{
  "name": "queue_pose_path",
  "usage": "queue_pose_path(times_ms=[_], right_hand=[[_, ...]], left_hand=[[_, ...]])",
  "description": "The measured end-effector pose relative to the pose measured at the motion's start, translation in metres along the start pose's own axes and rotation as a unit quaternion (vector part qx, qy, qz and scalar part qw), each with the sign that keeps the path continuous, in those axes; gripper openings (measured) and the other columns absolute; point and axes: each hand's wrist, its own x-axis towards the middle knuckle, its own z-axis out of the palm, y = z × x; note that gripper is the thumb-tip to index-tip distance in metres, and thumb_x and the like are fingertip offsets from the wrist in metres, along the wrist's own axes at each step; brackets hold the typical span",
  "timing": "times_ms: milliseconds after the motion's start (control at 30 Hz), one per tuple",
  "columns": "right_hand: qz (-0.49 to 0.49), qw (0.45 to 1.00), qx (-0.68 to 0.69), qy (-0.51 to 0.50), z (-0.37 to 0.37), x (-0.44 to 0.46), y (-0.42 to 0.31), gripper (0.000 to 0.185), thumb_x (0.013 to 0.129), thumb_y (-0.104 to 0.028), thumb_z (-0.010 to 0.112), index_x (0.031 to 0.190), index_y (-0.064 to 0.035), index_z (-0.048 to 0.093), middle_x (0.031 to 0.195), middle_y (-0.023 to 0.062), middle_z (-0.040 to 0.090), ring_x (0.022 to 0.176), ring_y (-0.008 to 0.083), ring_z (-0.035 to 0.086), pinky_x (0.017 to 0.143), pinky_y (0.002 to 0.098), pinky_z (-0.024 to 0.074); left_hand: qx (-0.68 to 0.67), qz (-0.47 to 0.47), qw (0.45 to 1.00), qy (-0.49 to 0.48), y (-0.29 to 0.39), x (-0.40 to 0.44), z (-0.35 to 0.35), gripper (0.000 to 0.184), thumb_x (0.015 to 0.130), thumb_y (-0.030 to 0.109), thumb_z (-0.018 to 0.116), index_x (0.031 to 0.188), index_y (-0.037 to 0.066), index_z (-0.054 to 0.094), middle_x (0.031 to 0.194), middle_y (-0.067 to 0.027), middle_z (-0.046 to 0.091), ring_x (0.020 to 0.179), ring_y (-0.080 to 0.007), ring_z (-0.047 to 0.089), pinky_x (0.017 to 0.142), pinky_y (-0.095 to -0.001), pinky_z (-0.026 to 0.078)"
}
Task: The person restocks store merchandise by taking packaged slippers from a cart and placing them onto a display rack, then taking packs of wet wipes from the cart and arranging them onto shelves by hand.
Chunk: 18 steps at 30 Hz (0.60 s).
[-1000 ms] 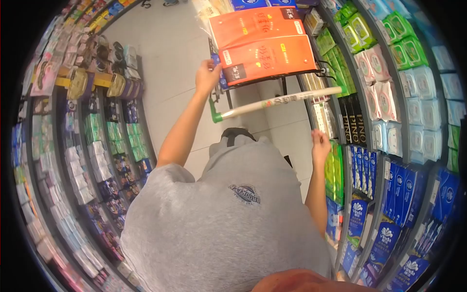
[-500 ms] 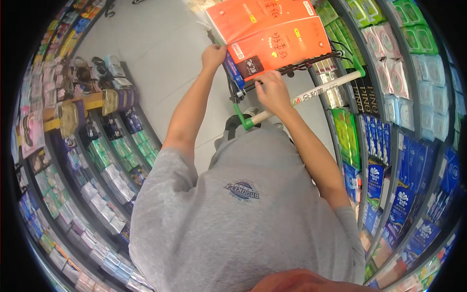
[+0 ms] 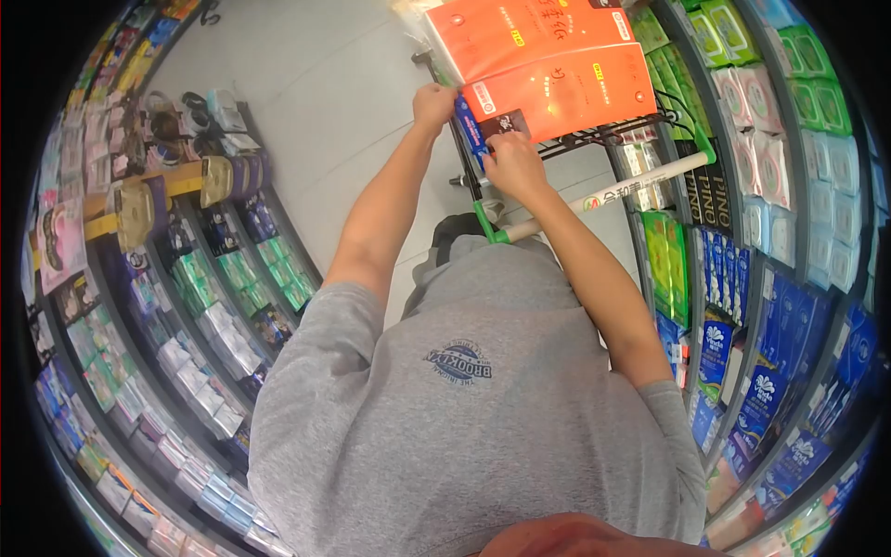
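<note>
Two orange packs lie side by side on top of a shopping cart; the nearer orange pack (image 3: 585,88) has a dark label at its left corner. Beside that corner, along the cart's left edge, is a narrow blue pack (image 3: 471,128). My left hand (image 3: 434,107) is closed at the upper end of the blue pack. My right hand (image 3: 513,162) is closed at the blue pack's lower end, by the dark label. The cart's pale handle (image 3: 640,181) with green ends crosses under my right forearm.
Shelves of small packets (image 3: 200,278) curve along the left side. On the right, shelves hold green packs (image 3: 665,265), pink and white wipes (image 3: 763,162) and blue tissue packs (image 3: 763,395). Grey floor tiles (image 3: 306,102) show left of the cart.
My right hand has come from beside the right shelf to the blue pack. My left hand has stayed by the cart's left edge. The cart's handle now sits further right in view.
</note>
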Motion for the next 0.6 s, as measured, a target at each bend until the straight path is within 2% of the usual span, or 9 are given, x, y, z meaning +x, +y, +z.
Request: queue_pose_path(times_ms=[33,67,100,200,233,300,333,433,600], right_hand=[[0.010,1.000,-0.002,-0.015,0.003,0.002,0.000,0.022,0.078,-0.015,0.066,0.094,0.0003,0.067,0.090,0.0186,0.065,0.095,0.0345,0.059,0.086,0.0425,0.0465],[0.021,0.999,-0.004,-0.030,0.007,0.003,0.000,0.025,0.078,-0.016,0.066,0.096,0.0010,0.066,0.091,0.0197,0.066,0.094,0.0354,0.060,0.086,0.0433,0.0469],[0.018,0.999,-0.004,-0.034,0.011,0.004,0.000,0.025,0.078,-0.016,0.066,0.096,0.0010,0.066,0.091,0.0197,0.066,0.094,0.0354,0.060,0.086,0.0433,0.0469],[0.032,0.999,0.000,-0.018,0.018,0.006,-0.001,0.024,0.075,-0.017,0.066,0.089,0.0017,0.060,0.088,0.0206,0.065,0.090,0.0363,0.061,0.080,0.0460,0.0498],[0.048,0.999,-0.001,-0.021,0.015,0.006,-0.005,0.026,0.075,-0.018,0.067,0.092,0.0017,0.059,0.088,0.0207,0.065,0.090,0.0365,0.061,0.079,0.0460,0.0500],[0.062,0.998,-0.003,-0.024,0.012,0.006,-0.011,0.029,0.076,-0.019,0.067,0.095,0.0018,0.058,0.089,0.0209,0.065,0.090,0.0367,0.061,0.079,0.0460,0.0501],[0.067,0.998,-0.002,-0.018,0.011,0.005,-0.012,0.032,0.075,-0.020,0.068,0.096,0.0016,0.057,0.090,0.0210,0.065,0.090,0.0366,0.062,0.079,0.0460,0.0501],[0.067,0.998,-0.006,0.003,0.011,0.004,-0.015,0.039,0.075,-0.023,0.071,0.101,0.0014,0.055,0.093,0.0212,0.064,0.091,0.0366,0.062,0.080,0.0457,0.0501],[0.078,0.994,0.028,0.065,0.007,0.004,-0.025,0.051,0.073,-0.026,0.075,0.111,0.0008,0.053,0.095,0.0215,0.063,0.093,0.0382,0.061,0.080,0.0461,0.0501]], left_hand=[[-0.033,-0.025,0.999,0.001,0.002,-0.002,-0.001,0.017,0.073,0.013,0.064,0.072,-0.003,0.064,0.059,-0.0122,0.061,0.048,-0.0183,0.057,0.043,-0.0314,0.044],[-0.104,-0.029,0.994,-0.013,0.002,-0.006,-0.002,0.007,0.073,0.003,0.062,0.070,-0.004,0.063,0.056,-0.0101,0.058,0.045,-0.0164,0.053,0.039,-0.0298,0.040],[-0.105,-0.032,0.994,-0.010,0.003,-0.010,-0.003,0.007,0.073,0.003,0.062,0.070,-0.004,0.063,0.056,-0.0101,0.058,0.045,-0.0164,0.053,0.039,-0.0298,0.040],[-0.252,-0.070,0.965,-0.028,0.016,-0.028,-0.002,0.006,0.074,-0.004,0.060,0.069,-0.002,0.059,0.057,-0.0068,0.055,0.043,-0.0127,0.046,0.038,-0.0267,0.036],[-0.253,-0.073,0.964,-0.025,0.022,-0.037,-0.004,0.006,0.074,-0.004,0.060,0.069,-0.002,0.059,0.057,-0.0068,0.055,0.043,-0.0127,0.046,0.038,-0.0267,0.036],[-0.339,-0.088,0.936,-0.019,0.030,-0.048,-0.006,0.004,0.075,-0.006,0.058,0.077,-0.002,0.059,0.061,-0.0060,0.054,0.045,-0.0116,0.046,0.038,-0.0253,0.036],[-0.358,-0.101,0.928,-0.027,0.032,-0.053,-0.008,0.010,0.076,-0.007,0.057,0.085,-0.003,0.058,0.063,-0.0060,0.054,0.046,-0.0108,0.047,0.039,-0.0248,0.037],[-0.385,-0.104,0.917,-0.010,0.041,-0.074,-0.010,0.014,0.078,-0.006,0.057,0.092,-0.004,0.056,0.064,-0.0071,0.056,0.046,-0.0114,0.049,0.039,-0.0255,0.039],[-0.438,-0.086,0.894,-0.033,0.085,-0.118,-0.022,0.018,0.080,-0.005,0.057,0.097,-0.004,0.053,0.065,-0.0085,0.057,0.047,-0.0130,0.051,0.041,-0.0266,0.042]])
